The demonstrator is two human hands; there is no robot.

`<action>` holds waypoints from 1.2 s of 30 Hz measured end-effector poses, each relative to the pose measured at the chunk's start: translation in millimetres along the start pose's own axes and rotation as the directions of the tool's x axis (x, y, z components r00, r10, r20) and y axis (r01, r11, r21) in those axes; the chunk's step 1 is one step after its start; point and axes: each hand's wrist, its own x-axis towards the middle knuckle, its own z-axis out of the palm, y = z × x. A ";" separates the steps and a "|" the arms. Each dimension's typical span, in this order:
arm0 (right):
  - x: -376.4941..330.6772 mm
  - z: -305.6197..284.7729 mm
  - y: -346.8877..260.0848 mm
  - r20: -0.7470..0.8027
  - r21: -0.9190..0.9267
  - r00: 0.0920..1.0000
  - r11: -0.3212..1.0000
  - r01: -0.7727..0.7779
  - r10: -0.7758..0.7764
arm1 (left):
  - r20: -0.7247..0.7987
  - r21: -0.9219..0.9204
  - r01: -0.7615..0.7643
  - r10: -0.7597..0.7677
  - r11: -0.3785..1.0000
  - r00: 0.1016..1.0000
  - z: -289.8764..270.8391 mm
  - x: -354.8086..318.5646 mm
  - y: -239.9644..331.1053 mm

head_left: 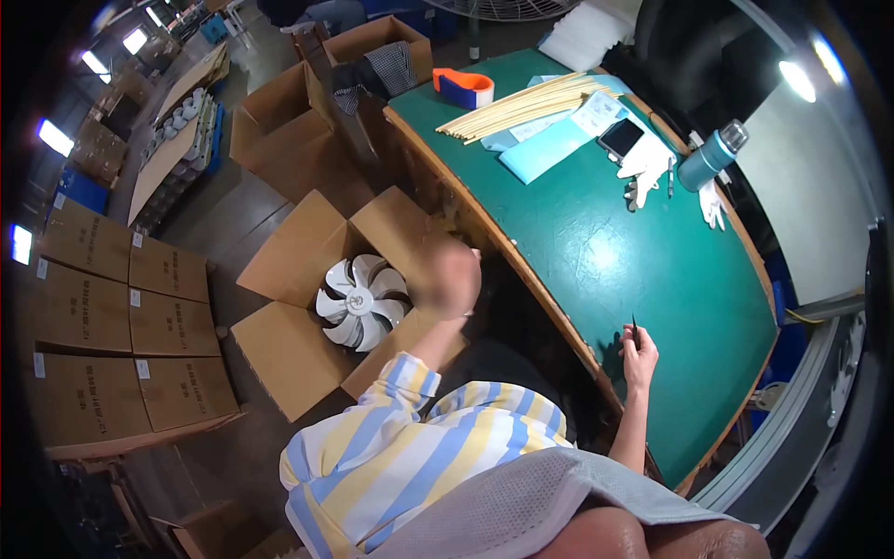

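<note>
My left hand (451, 278) is over the right-hand flap of an open cardboard box (279, 349). It is blurred, so its fingers and anything in them cannot be made out. Inside that box lies a white fan blade wheel (359, 303) with several curved blades round a hub, and more blades show beneath it. Over the green tabletop (559, 242), near its front edge, my right hand (639, 358) is closed on a thin dark pointed tool (635, 323), whose tip sticks up past the fingers.
Sealed cartons (84, 307) are stacked at the left, and another open box (289, 140) stands farther back. On the table lie thin wooden sticks (521, 107), a tape dispenser (463, 88), blue sheets (549, 149), a phone (621, 138), white gloves (644, 168) and a teal bottle (713, 156).
</note>
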 end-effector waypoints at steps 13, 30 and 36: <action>-18.2 -63.0 27.1 -0.166 0.514 0.938 0.838 -0.181 0.305 | 0.586 -0.233 -0.364 0.429 0.902 0.687 130.4 -66.4 150.4; -8.1 -75.6 76.6 -0.008 0.811 0.899 0.528 -0.251 0.439 | 0.572 -0.809 -0.138 0.819 0.571 0.031 106.5 -166.9 243.1; 6.6 -83.5 85.6 -0.019 0.819 0.926 0.537 -0.201 0.376 | 0.489 -0.866 -0.137 0.872 0.481 -0.028 101.3 -175.4 237.2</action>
